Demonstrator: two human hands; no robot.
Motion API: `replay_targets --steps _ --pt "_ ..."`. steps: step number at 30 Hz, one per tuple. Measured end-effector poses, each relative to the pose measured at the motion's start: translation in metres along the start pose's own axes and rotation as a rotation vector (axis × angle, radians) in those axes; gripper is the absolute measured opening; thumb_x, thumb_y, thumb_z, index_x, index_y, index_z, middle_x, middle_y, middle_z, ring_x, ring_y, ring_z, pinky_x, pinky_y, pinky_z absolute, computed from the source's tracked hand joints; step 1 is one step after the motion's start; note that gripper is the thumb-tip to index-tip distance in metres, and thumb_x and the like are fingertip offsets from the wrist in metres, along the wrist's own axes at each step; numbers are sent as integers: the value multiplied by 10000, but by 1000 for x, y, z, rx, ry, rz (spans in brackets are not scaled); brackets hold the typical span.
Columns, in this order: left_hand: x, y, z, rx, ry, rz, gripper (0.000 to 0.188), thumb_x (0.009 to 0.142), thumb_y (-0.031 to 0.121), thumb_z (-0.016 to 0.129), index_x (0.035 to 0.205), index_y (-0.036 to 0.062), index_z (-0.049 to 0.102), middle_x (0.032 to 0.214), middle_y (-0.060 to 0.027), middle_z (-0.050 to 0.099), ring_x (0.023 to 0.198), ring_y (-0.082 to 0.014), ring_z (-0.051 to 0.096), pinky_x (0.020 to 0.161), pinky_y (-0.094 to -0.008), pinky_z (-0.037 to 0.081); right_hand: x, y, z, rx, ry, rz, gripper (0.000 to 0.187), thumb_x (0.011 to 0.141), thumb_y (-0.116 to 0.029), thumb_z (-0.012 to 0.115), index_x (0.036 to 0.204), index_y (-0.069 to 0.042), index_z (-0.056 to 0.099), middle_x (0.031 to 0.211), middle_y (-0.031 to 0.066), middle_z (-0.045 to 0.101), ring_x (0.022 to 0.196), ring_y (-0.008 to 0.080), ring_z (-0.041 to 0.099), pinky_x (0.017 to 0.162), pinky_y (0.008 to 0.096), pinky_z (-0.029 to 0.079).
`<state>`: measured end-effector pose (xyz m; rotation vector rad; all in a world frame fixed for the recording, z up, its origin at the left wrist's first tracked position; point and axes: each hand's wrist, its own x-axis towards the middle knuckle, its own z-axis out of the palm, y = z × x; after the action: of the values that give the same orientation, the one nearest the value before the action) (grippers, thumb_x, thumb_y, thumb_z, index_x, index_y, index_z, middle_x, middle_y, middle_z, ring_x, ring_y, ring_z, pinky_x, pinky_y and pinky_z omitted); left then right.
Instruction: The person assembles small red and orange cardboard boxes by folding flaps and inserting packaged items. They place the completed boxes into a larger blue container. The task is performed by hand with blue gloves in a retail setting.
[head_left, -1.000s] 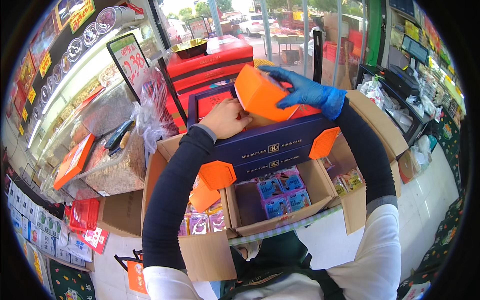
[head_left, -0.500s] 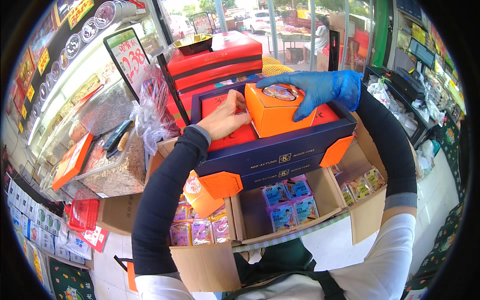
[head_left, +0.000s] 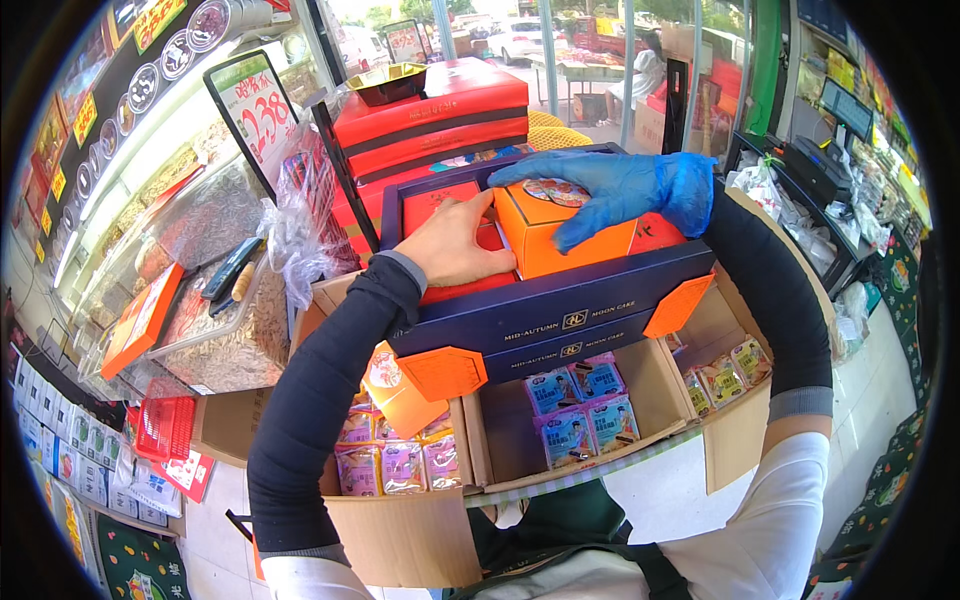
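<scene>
A small orange box with a round picture on its lid sits inside a large navy gift box, among red boxes. My right hand, in a blue glove, spans the lid with its thumb down the front face, holding it. Bare, my left hand is at the orange box's left edge, thumb and forefinger apart, over the red boxes. Its other fingers are partly hidden. Below the navy box's front, an orange hexagonal card hangs at left and another orange card at right.
Cartons with wrapped snack packs stand nearer me. Behind the navy box rise stacked red gift boxes topped by a black-and-gold tray. Clear bins of dry goods and a price sign are at left.
The orange box has settled slightly lower in the navy box, my right hand moving down with it. My left thumb and fingers have spread from a closer pinch.
</scene>
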<state>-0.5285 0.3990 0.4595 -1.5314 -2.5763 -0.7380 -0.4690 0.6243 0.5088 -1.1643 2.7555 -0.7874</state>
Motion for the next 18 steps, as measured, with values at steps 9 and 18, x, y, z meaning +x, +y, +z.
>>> replay_targets --steps 9,18 --pt "-1 -2 -2 -70 -96 -68 744 734 379 633 1344 68 341 1243 -191 496 1127 -388 354 992 -443 312 14 -26 11 -357 18 182 604 708 -328 708 1225 -100 494 1190 163 501 1112 312 501 959 388 387" --pt "-1 -7 -4 -5 -150 -86 657 821 289 575 1357 33 295 1104 -224 417 1111 -322 348 965 -355 336 20 -32 2 -401 -99 235 572 693 -378 691 1178 -129 520 1114 157 507 1056 336 514 928 394 403"
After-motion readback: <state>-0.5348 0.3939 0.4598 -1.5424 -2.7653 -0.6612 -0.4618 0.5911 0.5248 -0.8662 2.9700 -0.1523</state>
